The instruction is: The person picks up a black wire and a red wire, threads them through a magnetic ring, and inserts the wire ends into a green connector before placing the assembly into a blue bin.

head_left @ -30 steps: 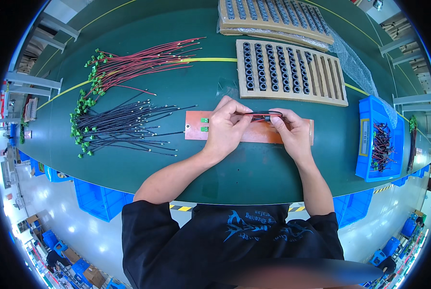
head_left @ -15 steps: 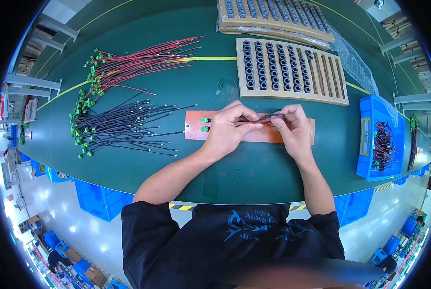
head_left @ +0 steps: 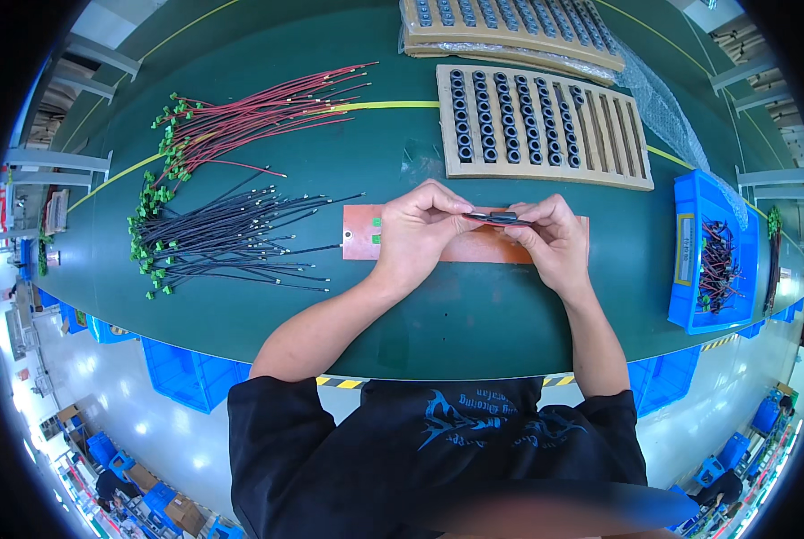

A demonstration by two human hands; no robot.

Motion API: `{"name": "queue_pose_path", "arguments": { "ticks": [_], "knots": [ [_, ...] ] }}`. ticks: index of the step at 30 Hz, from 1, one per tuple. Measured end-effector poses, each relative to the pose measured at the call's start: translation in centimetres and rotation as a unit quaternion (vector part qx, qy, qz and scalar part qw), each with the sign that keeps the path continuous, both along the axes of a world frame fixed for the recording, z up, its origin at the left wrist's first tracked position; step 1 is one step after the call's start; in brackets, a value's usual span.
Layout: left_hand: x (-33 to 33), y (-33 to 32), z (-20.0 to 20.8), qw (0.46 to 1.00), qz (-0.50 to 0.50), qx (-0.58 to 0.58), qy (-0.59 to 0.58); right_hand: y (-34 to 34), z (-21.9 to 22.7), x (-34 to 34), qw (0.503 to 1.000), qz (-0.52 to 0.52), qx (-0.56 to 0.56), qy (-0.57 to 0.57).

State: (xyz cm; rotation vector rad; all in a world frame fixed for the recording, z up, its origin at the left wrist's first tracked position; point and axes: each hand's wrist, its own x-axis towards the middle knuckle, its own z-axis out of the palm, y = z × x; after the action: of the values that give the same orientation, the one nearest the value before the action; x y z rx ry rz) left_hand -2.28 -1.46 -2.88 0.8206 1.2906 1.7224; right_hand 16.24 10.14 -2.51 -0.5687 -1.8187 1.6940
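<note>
Above a copper-coloured board [head_left: 483,251] my left hand [head_left: 420,232] and my right hand [head_left: 555,241] face each other, fingers pinched. Between them stretches a short bundle of dark and red wire [head_left: 477,218]. A small black sleeve-like piece [head_left: 502,216] sits on it, close to my right fingertips. Both hands grip the bundle, the left at one end, the right beside the black piece. Two green connectors [head_left: 377,232] rest at the board's left end, partly covered by my left hand. Where the wires run under my fingers is hidden.
Left on the green table lie red wires [head_left: 267,108] and black wires [head_left: 240,229] with green connectors. A cardboard tray [head_left: 532,175] of black rings stands beyond my hands, with stacked trays [head_left: 510,45] and bubble wrap behind. At right, a blue bin [head_left: 683,305] holds wire pieces.
My hands have drawn slightly apart, the left one shifting a little left. The black piece and wires between them show more fully. My left hand covers more of the green connectors.
</note>
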Motion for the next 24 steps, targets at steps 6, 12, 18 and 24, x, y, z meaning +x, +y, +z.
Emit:
{"name": "queue_pose_path", "arguments": {
  "ticks": [6, 12, 18, 24],
  "knots": [
    [-0.4, 0.0, -0.2, 0.999, -0.025, 0.022, -0.006, 0.2, 0.5, -0.3, 0.999, -0.012, -0.011, -0.049],
    [-0.7, 0.2, 0.1, 0.997, -0.069, -0.016, 0.032, 0.6, 0.2, -0.3, 0.998, 0.012, -0.034, -0.046],
    [-0.1, 0.8, 0.1, 0.996, -0.068, -0.013, 0.056, 0.3, 0.0, -0.9, 0.999, 0.010, 0.026, -0.042],
    [-0.7, 0.9, 0.0, 0.995, -0.096, -0.021, -0.030, 1.8, 1.0, -0.4, 0.995, 0.070, 0.022, -0.061]
  ]
}}
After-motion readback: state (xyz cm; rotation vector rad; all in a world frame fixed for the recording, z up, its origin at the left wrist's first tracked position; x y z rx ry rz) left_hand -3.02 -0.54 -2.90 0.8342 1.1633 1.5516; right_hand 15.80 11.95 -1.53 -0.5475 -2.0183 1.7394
